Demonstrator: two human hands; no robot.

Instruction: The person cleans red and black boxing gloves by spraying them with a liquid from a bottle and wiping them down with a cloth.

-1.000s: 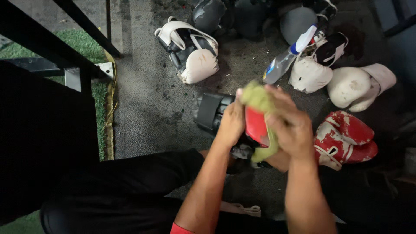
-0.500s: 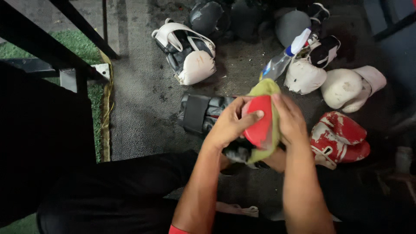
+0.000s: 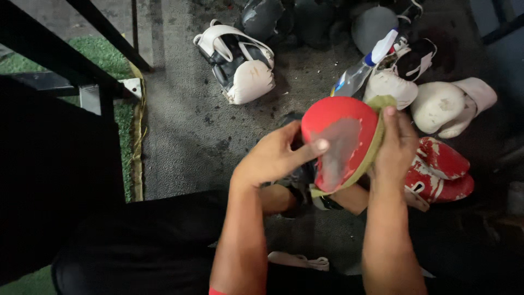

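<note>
Red pad: a round red punching pad held up over the person's lap at mid-scene, its face turned to the camera, with a dull grey smear across the middle.
Cloth: a yellow-green cloth wrapped along the pad's right edge and down under its near rim.
Left hand: the left hand grips the pad's left side, thumb laid across the red face, fingers closed behind it.
Right hand: the right hand is closed on the cloth, pressing it to the pad's right edge.
Just right: a worn red-and-white glove on the floor, partly behind the right wrist.
Far right: two white gloves, and a spray bottle lying tilted.
Far left: a white-and-black glove on the grey floor.
Left edge: green turf behind dark bars.
</note>
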